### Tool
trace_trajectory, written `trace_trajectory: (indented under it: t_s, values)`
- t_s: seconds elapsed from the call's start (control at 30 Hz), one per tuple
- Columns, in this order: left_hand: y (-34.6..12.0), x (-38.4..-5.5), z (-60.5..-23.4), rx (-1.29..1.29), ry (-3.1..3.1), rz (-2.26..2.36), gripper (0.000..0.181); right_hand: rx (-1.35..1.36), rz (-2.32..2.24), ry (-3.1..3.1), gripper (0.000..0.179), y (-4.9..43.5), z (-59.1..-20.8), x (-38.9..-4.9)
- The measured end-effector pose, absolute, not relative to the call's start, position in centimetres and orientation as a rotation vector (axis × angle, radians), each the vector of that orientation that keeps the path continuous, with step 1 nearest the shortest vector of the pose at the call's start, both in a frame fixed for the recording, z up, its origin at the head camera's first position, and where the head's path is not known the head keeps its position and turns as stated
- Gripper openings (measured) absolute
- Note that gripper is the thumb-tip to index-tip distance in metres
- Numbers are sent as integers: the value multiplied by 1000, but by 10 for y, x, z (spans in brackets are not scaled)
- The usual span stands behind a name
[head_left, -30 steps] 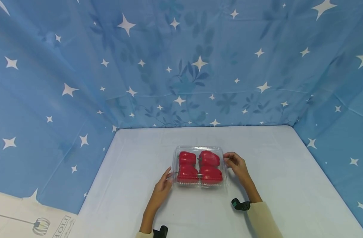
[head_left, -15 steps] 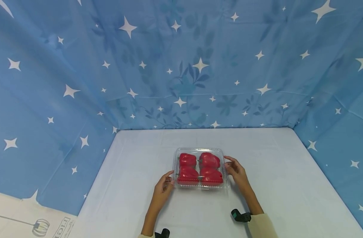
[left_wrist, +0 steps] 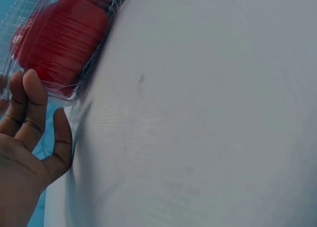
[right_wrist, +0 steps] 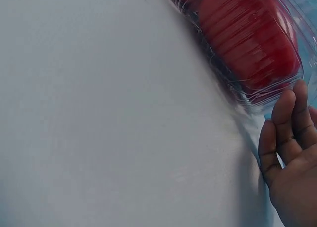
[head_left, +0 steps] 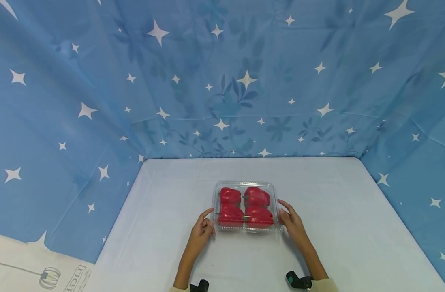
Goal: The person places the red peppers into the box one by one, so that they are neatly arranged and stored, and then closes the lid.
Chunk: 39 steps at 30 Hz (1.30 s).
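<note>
Red bell peppers (head_left: 258,215) fill a clear plastic clamshell box (head_left: 244,183), which lies lid-down shut on the white table in the head view. My left hand (head_left: 202,233) is at its left side, index fingertip at the near part of the edge. In the left wrist view, bent fingers of that left hand (left_wrist: 25,142) reach the box's end, thumb or outer finger apart from it. My right hand (head_left: 293,223) is beside the box's right side. The right wrist view has fingertips of the right hand (right_wrist: 292,162) at the box's lower corner; neither hand wraps round the box.
The white-covered table (head_left: 164,194) spreads on all sides of the box. A blue star-patterned curtain (head_left: 222,81) stands behind it and along both sides. Dark wrist cameras (head_left: 298,280) sit at both wrists.
My right hand has slid toward the near edge along the box's right side. The left hand has drawn back slightly, with its fingers more bent. The box stays in place.
</note>
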<state>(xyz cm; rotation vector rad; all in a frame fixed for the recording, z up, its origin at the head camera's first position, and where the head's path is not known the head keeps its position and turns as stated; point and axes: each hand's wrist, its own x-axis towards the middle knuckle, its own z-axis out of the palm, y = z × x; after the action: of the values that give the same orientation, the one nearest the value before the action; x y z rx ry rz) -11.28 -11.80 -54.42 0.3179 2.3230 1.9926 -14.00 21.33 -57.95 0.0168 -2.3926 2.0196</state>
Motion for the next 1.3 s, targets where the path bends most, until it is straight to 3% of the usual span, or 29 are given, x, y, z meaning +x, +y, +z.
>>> trace_trajectory:
  t_s: [0.37,0.7,1.3]
  values:
    - [-118,-114,-545,308,2295,2021,47,103,2092,-2436,50,220,-578,-131]
    - [-114,-113,-545,286,2255,2029,48,696,2408,-2159,62,233,-580,-129]
    - [-116,-122,-571,202,2203,2113,45,682,2397,-2227,68,232,-579,-129]
